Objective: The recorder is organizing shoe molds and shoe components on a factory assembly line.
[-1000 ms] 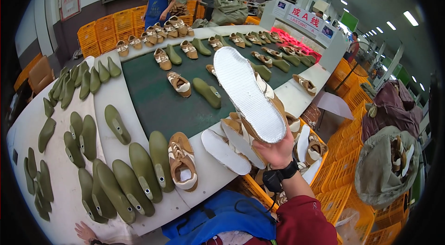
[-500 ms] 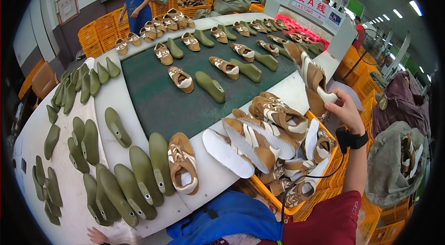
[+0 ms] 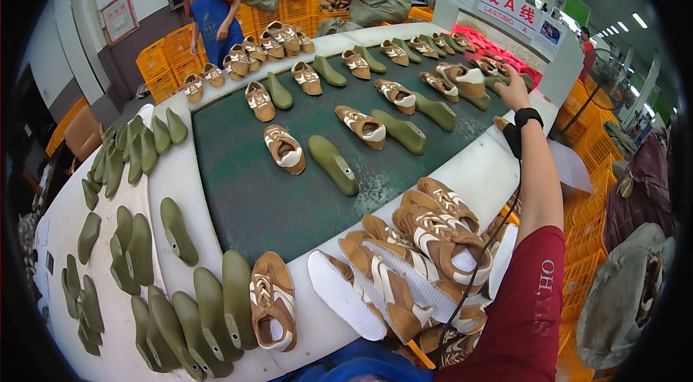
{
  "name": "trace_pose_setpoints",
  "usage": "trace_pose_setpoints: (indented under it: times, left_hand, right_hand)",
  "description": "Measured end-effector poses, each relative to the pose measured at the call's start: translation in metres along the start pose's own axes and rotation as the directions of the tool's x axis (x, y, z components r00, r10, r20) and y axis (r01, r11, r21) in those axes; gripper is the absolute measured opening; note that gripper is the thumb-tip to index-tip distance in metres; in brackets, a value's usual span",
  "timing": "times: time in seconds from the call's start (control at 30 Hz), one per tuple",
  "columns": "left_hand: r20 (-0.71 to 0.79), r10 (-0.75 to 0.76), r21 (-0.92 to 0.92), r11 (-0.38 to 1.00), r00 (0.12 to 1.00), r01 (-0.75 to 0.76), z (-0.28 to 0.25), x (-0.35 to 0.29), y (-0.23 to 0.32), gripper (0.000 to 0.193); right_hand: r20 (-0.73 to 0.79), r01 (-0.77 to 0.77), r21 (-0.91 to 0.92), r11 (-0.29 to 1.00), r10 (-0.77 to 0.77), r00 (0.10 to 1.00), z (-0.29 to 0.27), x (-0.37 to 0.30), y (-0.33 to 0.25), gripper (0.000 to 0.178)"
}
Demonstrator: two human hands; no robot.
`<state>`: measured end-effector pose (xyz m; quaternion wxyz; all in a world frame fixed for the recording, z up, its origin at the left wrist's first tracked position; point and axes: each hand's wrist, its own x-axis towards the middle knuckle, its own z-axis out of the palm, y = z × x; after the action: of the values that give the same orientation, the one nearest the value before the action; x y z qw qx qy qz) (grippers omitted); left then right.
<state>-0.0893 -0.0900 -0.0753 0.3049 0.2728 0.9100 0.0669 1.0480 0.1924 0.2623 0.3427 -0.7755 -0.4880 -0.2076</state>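
My right hand (image 3: 514, 91) reaches over the far right side of the green work surface, its fingers apart. Close by its fingertips is the white heel of a brown-and-white sneaker (image 3: 464, 79), tilted over a green shoe last (image 3: 473, 99); whether they touch is hard to see. A black wristband (image 3: 528, 118) with a small device sits on that wrist, and beside it shows a brown tip I cannot identify. Beneath my forearm, several sneakers (image 3: 440, 234) lie piled on a yellow crate. My left hand is out of sight.
Sneakers paired with green lasts line the green surface (image 3: 249, 198). More lasts (image 3: 216, 310) and one sneaker (image 3: 273, 302) lie on the white table (image 3: 303, 331). A person in a blue apron (image 3: 214, 17) stands across the table. Yellow crates (image 3: 581, 288) stack at right.
My right hand has moved forward from above the crate, taking the sneaker to the far right. My fingers have spread. Shoes and lasts on the green surface appear lower. The hand at lower left has disappeared.
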Motion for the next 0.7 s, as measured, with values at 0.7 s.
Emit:
trace_pose_setpoints:
  times: [0.7]
  left_hand:
    - [-0.572, 0.278, 0.439, 0.898, 0.772, 0.002, -0.039, 0.087, 0.017, 0.056]
  right_hand:
    - [0.593, 0.127, 0.346, 0.929, -0.322, 0.738, -0.136, -0.155, -0.198, 0.023]
